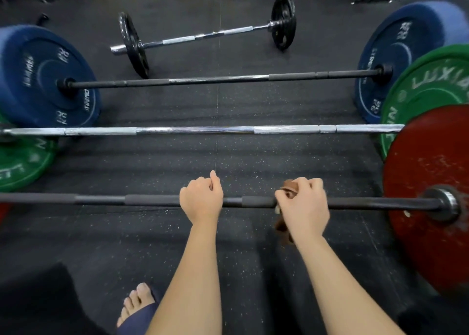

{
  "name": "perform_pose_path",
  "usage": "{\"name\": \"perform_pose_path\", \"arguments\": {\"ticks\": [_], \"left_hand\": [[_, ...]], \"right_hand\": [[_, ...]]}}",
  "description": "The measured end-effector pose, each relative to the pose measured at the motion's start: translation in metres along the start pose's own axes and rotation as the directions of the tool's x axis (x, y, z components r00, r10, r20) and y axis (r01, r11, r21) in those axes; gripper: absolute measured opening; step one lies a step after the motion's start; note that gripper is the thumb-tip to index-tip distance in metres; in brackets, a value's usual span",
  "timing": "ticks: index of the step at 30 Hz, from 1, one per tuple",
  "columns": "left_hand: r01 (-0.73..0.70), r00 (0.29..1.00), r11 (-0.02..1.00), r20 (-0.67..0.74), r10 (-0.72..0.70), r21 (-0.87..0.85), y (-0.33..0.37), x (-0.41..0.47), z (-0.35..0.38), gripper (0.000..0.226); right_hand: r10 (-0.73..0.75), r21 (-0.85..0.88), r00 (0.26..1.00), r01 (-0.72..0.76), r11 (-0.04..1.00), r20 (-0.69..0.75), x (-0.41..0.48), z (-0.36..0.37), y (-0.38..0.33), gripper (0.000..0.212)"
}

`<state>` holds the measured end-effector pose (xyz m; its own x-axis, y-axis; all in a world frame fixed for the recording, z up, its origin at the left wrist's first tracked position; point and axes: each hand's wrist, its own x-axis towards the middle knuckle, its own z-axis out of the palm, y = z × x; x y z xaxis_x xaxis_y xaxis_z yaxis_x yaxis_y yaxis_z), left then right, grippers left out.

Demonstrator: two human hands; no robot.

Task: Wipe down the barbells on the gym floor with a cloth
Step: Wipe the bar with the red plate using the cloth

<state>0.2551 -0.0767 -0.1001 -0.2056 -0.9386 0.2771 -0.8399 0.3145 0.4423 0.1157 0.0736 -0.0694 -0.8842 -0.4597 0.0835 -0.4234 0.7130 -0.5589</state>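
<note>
The nearest barbell (127, 199) has a dark bar lying across the rubber floor, with a red plate (429, 172) on its right end. My left hand (201, 199) curls over this bar near its middle. Just to the right, my right hand (303, 205) grips a brown cloth (283, 227) wrapped round the same bar; cloth ends stick out above and below the hand. Farther back lie a chrome barbell (198, 130) with green plates, a dark barbell (220, 78) with blue plates, and a short barbell (203, 35) with black plates.
Green plates (426, 86) and blue plates (43, 78) stand at both sides. My bare foot in a dark sandal (138, 306) is on the speckled floor (253, 271) at bottom left. Dark gym gear lines the far edge.
</note>
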Motion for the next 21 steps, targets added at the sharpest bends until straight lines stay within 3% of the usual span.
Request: {"name": "perform_pose_path", "arguments": {"ticks": [3,6,9,12,16,19,21], "left_hand": [[-0.008,1.000,1.000,-0.013,0.008,0.015,-0.001,0.001,0.005,0.063],[-0.013,1.000,1.000,-0.022,0.013,0.019,-0.002,0.002,0.006,0.065],[-0.018,1.000,0.999,-0.022,0.019,0.032,0.000,0.002,0.004,0.067],[-0.038,0.999,0.999,0.029,0.037,0.037,-0.003,0.002,0.001,0.068],[-0.044,0.991,0.999,0.127,0.040,0.027,-0.006,0.007,-0.008,0.066],[-0.040,0.986,0.998,0.163,0.032,0.046,-0.019,0.018,-0.018,0.064],[-0.007,0.989,0.997,0.146,-0.003,0.074,-0.034,0.025,-0.023,0.063]], "right_hand": [[0.012,-0.051,1.000,-0.013,0.999,-0.025,0.006,0.000,0.001,0.025],[-0.181,-0.034,0.983,0.181,0.983,0.005,-0.012,0.015,-0.013,0.022],[-0.374,0.013,0.921,0.375,0.927,0.108,-0.028,0.028,-0.027,0.022],[-0.285,0.037,0.938,0.283,0.958,0.197,-0.018,0.020,-0.034,0.022],[-0.072,-0.109,0.991,0.084,0.991,0.111,0.006,0.002,-0.017,0.024],[-0.124,-0.212,0.989,0.138,0.967,0.078,0.006,0.004,-0.021,0.029],[-0.207,-0.184,0.974,0.220,0.958,0.089,-0.005,0.012,-0.031,0.026]]}}
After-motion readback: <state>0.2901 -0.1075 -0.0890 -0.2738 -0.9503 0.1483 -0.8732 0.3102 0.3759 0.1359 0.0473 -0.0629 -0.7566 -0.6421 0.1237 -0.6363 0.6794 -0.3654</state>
